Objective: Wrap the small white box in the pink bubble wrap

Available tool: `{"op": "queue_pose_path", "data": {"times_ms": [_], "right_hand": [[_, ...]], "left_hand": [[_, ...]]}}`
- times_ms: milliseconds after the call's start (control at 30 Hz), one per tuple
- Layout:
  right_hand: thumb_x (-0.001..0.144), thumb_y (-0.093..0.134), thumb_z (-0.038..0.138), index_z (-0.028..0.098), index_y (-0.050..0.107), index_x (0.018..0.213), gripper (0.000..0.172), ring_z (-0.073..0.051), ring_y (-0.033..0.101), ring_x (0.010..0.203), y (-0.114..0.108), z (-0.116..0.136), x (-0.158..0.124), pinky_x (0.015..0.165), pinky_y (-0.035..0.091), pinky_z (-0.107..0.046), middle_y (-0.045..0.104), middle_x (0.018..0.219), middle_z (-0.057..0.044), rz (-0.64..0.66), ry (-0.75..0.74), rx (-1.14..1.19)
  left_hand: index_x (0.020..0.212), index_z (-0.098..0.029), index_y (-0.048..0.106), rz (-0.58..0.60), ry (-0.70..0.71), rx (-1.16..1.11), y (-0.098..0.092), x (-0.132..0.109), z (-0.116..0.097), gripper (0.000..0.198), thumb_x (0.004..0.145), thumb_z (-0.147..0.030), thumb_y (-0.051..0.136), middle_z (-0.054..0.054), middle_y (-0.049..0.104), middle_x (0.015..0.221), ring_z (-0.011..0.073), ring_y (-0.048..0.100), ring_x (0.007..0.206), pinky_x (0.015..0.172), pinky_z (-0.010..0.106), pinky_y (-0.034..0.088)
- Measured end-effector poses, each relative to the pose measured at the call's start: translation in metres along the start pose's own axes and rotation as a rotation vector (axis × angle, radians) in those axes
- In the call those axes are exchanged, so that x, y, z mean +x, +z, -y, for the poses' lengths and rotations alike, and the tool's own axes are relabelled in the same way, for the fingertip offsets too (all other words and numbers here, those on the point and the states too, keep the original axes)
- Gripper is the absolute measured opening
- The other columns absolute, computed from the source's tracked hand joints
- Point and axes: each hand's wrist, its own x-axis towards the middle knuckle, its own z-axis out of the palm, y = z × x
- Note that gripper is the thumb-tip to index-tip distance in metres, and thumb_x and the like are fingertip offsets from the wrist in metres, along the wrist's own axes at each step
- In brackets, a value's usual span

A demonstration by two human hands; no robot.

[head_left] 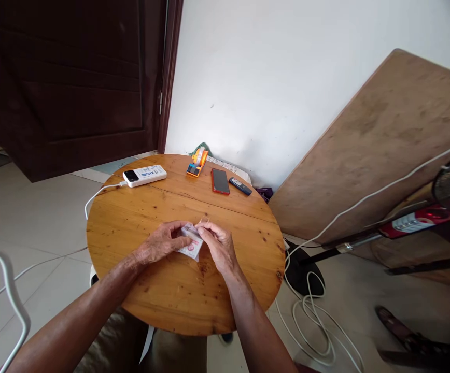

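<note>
A small white packet with red print [192, 248] and a clear plastic covering rests near the middle of the round wooden table. My left hand [163, 241] grips it from the left, thumb across its face and fingers along the far edge. At its upper right corner, my right hand [218, 241] has thumb and forefinger pinched on the clear plastic film [204, 221], a piece of which sticks up above the fingers. The packet's far side is hidden by my fingers.
Toward the table's [131, 217] far edge lie a white power bank [145, 175] with a cable, an orange tape dispenser [197, 161], a red-edged phone [220, 181] and a dark small device [240, 186]. A fan stand [306, 272] and coiled cable [318, 326] are on the floor, right.
</note>
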Motion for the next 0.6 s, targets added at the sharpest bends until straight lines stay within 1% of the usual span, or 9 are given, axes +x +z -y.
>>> {"op": "queue_pose_path", "data": {"times_ms": [100,200,267,333,400,500,600], "right_hand": [[0.082,0.062,0.029,0.021,0.074,0.082,0.014,-0.018,0.066,0.080,0.0013,0.0004,-0.0010,0.074,0.049,-0.027,0.073,0.084,-0.002,0.013,-0.021,-0.054],[0.083,0.060,0.028,0.021,0.073,0.082,0.015,-0.018,0.067,0.081,0.0018,0.0007,-0.0018,0.074,0.050,-0.027,0.074,0.085,-0.002,0.027,-0.065,-0.095],[0.085,0.058,0.027,0.021,0.073,0.084,0.017,-0.019,0.067,0.084,0.0019,0.0008,-0.0028,0.075,0.050,-0.026,0.074,0.087,-0.003,0.035,-0.094,-0.129],[0.085,0.057,0.026,0.021,0.074,0.085,0.018,-0.019,0.068,0.084,0.0024,0.0007,-0.0042,0.075,0.050,-0.027,0.074,0.089,-0.003,0.032,-0.109,-0.174],[0.087,0.056,0.025,0.021,0.074,0.088,0.019,-0.019,0.068,0.083,0.0034,0.0001,-0.0057,0.075,0.051,-0.027,0.074,0.089,-0.003,0.027,-0.131,-0.218],[0.089,0.053,0.023,0.023,0.074,0.092,0.021,-0.018,0.067,0.085,0.0056,-0.0015,-0.0069,0.078,0.051,-0.028,0.074,0.091,-0.003,0.023,-0.194,-0.293],[0.091,0.050,0.022,0.025,0.074,0.094,0.024,-0.019,0.067,0.085,0.0072,-0.0032,-0.0066,0.078,0.050,-0.029,0.073,0.091,-0.004,0.020,-0.250,-0.388]], "left_hand": [[0.111,-0.015,0.068,-0.042,0.004,0.048,-0.0005,0.0014,0.0020,0.047,0.071,-0.040,0.072,0.004,0.072,0.096,0.0189,0.063,0.083,0.073,0.026,0.048],[0.111,-0.015,0.069,-0.087,0.008,0.130,-0.0003,0.0025,0.0033,0.049,0.071,-0.043,0.070,0.004,0.073,0.091,0.0193,0.063,0.080,0.071,0.026,0.048],[0.109,-0.015,0.071,-0.130,0.032,0.226,-0.0004,0.0030,0.0037,0.047,0.072,-0.044,0.067,0.004,0.073,0.089,0.0196,0.063,0.079,0.070,0.026,0.048],[0.105,-0.017,0.073,-0.163,0.070,0.325,-0.0010,0.0034,0.0037,0.042,0.075,-0.044,0.064,0.004,0.074,0.090,0.0200,0.064,0.081,0.072,0.026,0.049],[0.103,-0.018,0.074,-0.172,0.103,0.378,-0.0017,0.0040,0.0034,0.039,0.077,-0.044,0.062,0.004,0.074,0.093,0.0206,0.065,0.085,0.076,0.027,0.049],[0.102,-0.018,0.075,-0.157,0.120,0.398,-0.0026,0.0055,0.0039,0.037,0.079,-0.044,0.060,0.004,0.075,0.097,0.0217,0.065,0.090,0.080,0.027,0.049],[0.106,-0.015,0.073,-0.174,0.113,0.395,-0.0030,0.0073,0.0068,0.042,0.080,-0.045,0.059,0.006,0.075,0.096,0.0219,0.065,0.089,0.079,0.028,0.050]]}}
